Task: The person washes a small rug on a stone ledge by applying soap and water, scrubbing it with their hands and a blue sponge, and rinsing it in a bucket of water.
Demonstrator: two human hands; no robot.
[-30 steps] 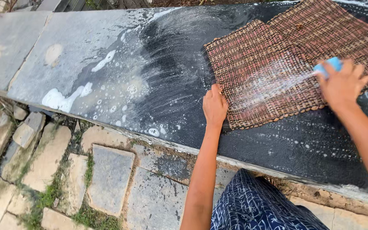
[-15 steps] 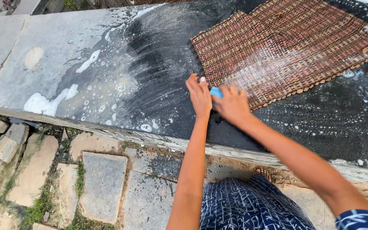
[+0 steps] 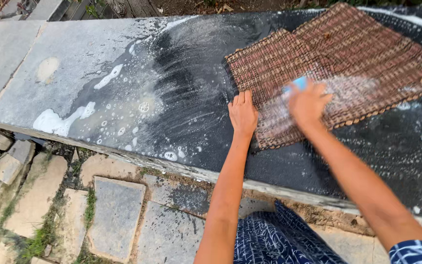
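While I look down from my head, my left hand (image 3: pixel 242 115) lies flat with its fingers spread, pressing the near corner of the woven mat (image 3: pixel 338 68) onto the wet stone worktop (image 3: pixel 74 63). It is not closed on anything. My right hand (image 3: pixel 308 103) is blurry, and its grip is closed on a small blue scrubber (image 3: pixel 296 84) that rests on the mat near the front edge.

I think the mat is soft and bendy, and heavy with water. It looks bumpy, made of brown and reddish strands woven in little squares, with white foam (image 3: pixel 348 90) on it. It might slide on the soapy stone, so a flat hand on the corner or an edge seems the best place to hold it.

Dark and shiny with water, the worktop has white suds (image 3: pixel 57 122) and bubbles on its left part. Below it are flat grey paving stones (image 3: pixel 116 210) with grass between them, and my blue patterned clothes (image 3: pixel 274 239).
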